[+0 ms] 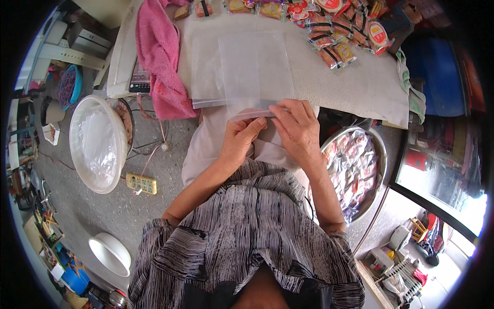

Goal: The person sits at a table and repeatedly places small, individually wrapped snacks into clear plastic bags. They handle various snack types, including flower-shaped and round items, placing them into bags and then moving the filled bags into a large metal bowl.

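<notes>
A clear plastic bag lies over other clear bags at the near edge of the cloth-covered table. Its near end hangs towards my lap, with my left hand gripping that edge between thumb and fingers. At the right corner of the same edge, my right hand has thumb and fingertips close to the plastic; whether they pinch it is hard to tell. Small wrapped snack packets are heaped at the table's far right, and a few more packets lie along the far side.
A pink towel hangs over the table's left part, beside a phone. On the left stands a white basin of clear bags, near a power strip. A metal basin of filled packets stands at my right.
</notes>
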`<action>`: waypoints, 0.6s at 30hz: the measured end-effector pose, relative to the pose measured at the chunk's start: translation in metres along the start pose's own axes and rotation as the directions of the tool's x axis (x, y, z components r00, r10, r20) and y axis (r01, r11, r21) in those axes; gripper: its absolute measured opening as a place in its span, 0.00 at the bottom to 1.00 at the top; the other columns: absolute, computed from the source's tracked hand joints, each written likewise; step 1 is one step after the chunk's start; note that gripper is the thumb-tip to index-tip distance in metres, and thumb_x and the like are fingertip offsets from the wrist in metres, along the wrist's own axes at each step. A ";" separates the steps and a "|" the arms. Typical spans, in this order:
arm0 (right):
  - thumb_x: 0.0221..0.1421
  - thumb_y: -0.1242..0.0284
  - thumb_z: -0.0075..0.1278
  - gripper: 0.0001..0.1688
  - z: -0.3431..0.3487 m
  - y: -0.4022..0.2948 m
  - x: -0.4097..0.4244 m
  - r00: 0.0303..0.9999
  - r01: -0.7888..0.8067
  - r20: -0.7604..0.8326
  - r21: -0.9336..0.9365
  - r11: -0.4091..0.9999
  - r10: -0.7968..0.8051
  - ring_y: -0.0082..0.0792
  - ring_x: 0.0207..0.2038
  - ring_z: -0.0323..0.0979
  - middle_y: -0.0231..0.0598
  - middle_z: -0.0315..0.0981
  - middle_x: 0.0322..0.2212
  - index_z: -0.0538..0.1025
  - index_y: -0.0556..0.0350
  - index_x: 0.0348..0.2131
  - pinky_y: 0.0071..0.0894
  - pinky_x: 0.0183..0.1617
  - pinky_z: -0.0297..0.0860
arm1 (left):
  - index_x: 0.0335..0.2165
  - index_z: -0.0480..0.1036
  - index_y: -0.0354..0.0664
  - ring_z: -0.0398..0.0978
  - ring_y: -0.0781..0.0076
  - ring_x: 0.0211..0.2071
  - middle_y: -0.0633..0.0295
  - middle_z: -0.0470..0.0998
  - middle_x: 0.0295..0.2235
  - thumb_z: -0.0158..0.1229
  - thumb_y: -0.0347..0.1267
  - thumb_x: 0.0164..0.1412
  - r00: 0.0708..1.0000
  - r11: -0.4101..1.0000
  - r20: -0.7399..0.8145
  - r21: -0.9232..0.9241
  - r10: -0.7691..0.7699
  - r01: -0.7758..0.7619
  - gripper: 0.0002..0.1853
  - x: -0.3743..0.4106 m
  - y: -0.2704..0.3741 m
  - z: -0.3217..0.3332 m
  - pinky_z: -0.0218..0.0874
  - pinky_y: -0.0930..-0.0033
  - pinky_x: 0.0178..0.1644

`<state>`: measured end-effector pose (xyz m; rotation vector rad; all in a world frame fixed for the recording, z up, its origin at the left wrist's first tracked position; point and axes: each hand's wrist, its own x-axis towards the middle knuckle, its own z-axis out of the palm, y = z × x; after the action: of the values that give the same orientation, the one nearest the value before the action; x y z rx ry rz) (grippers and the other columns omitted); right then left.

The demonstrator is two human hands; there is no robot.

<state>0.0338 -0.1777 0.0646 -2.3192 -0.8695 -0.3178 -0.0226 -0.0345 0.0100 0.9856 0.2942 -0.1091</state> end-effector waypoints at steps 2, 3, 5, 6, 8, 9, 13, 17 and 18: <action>0.36 0.82 0.54 0.12 0.005 0.006 0.002 0.999 0.046 0.014 -0.004 0.999 -0.046 0.38 0.31 0.67 0.36 0.69 0.30 0.74 0.59 0.28 0.32 0.32 0.65 | 0.31 0.73 0.36 0.53 0.91 0.18 0.76 0.66 0.19 0.54 0.31 0.56 1.000 1.000 -0.012 0.004 0.010 -0.010 0.08 0.001 0.002 0.001 0.41 0.83 0.20; 0.36 0.82 0.54 0.12 0.006 0.006 0.003 0.999 0.042 0.018 0.015 0.999 -0.042 0.38 0.30 0.67 0.36 0.69 0.29 0.74 0.59 0.28 0.32 0.32 0.65 | 0.30 0.73 0.35 0.55 0.89 0.18 0.73 0.67 0.20 0.54 0.31 0.56 1.000 1.000 -0.023 -0.001 0.012 -0.012 0.08 0.001 0.003 0.002 0.43 0.83 0.20; 0.37 0.82 0.54 0.10 0.007 0.006 0.005 0.999 0.032 0.027 0.053 0.998 -0.034 0.38 0.29 0.67 0.36 0.69 0.27 0.74 0.59 0.27 0.32 0.32 0.65 | 0.28 0.73 0.33 0.57 0.86 0.18 0.67 0.71 0.22 0.54 0.31 0.55 0.999 1.000 -0.044 -0.009 0.015 -0.015 0.09 0.002 0.005 0.003 0.46 0.82 0.21; 0.38 0.82 0.53 0.10 0.008 0.007 0.006 0.999 0.027 0.019 0.078 0.997 -0.029 0.39 0.28 0.66 0.37 0.68 0.26 0.74 0.59 0.27 0.32 0.32 0.65 | 0.28 0.73 0.33 0.57 0.86 0.18 0.67 0.71 0.21 0.54 0.31 0.55 0.999 1.000 -0.046 0.002 0.019 -0.019 0.09 0.003 0.004 0.002 0.46 0.82 0.21; 0.38 0.81 0.53 0.08 0.011 0.008 0.008 1.000 0.017 0.001 0.128 0.992 -0.018 0.39 0.27 0.66 0.37 0.68 0.24 0.73 0.60 0.26 0.32 0.31 0.65 | 0.28 0.73 0.33 0.58 0.87 0.18 0.67 0.71 0.21 0.55 0.31 0.55 0.999 0.999 -0.046 0.023 0.026 -0.025 0.09 0.006 0.000 -0.002 0.46 0.82 0.21; 0.39 0.81 0.53 0.07 0.012 0.008 0.009 1.000 0.001 0.006 0.128 0.992 -0.002 0.39 0.27 0.66 0.37 0.68 0.24 0.73 0.60 0.26 0.32 0.31 0.65 | 0.28 0.73 0.33 0.57 0.88 0.19 0.69 0.70 0.21 0.54 0.31 0.55 0.998 0.999 -0.061 0.035 0.034 -0.031 0.09 0.006 0.002 0.000 0.46 0.83 0.21; 0.40 0.81 0.52 0.06 0.014 0.008 0.012 0.999 -0.027 0.026 0.124 0.992 0.024 0.40 0.28 0.67 0.38 0.68 0.24 0.72 0.59 0.25 0.32 0.31 0.65 | 0.29 0.74 0.33 0.59 0.88 0.21 0.72 0.69 0.20 0.54 0.30 0.56 0.992 0.998 -0.109 0.034 0.059 -0.055 0.09 0.007 0.007 0.007 0.48 0.83 0.24; 0.37 0.81 0.51 0.08 0.016 0.005 0.012 1.000 0.008 0.025 0.141 0.990 -0.012 0.41 0.28 0.66 0.38 0.66 0.24 0.71 0.58 0.24 0.35 0.32 0.64 | 0.28 0.74 0.33 0.62 0.87 0.22 0.69 0.71 0.20 0.54 0.30 0.55 0.986 0.994 -0.150 0.085 0.076 -0.064 0.09 0.008 0.001 0.001 0.51 0.84 0.24; 0.37 0.81 0.51 0.08 0.016 0.006 0.013 1.000 0.008 0.020 0.145 0.989 -0.011 0.42 0.28 0.66 0.38 0.66 0.24 0.71 0.58 0.24 0.35 0.32 0.64 | 0.28 0.74 0.33 0.63 0.87 0.22 0.69 0.72 0.20 0.54 0.30 0.55 0.984 0.995 -0.164 0.079 0.069 -0.056 0.08 0.010 0.001 0.002 0.51 0.84 0.25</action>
<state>0.0470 -0.1647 0.0551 -2.1884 -0.8848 -0.2268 -0.0130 -0.0354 0.0087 1.0791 0.4141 0.0201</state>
